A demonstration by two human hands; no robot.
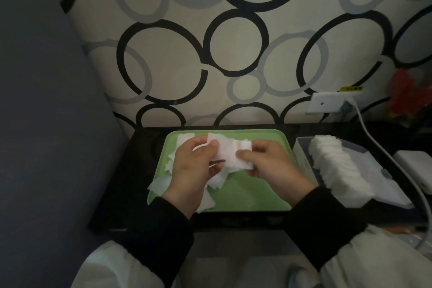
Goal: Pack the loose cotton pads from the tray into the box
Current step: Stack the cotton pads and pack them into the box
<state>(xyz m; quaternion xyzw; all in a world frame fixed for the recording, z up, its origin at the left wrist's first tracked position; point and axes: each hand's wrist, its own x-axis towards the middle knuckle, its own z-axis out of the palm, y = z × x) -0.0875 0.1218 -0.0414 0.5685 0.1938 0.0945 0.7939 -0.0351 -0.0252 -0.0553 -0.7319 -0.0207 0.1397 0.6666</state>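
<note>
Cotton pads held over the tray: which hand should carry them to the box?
Right. The right hand pinches the cotton pads and is nearer the box; the left hand is farther away.

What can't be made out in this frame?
Head view only.
- Count of held pads: fingers of left hand and right hand cover them.
- Some loose pads on tray: under left hand and sleeve.
- Inside of box: packed pads cover it.
- Text on yellow label: too small, blurred.

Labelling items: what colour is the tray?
Light green tray, clearest in the head view.
</note>
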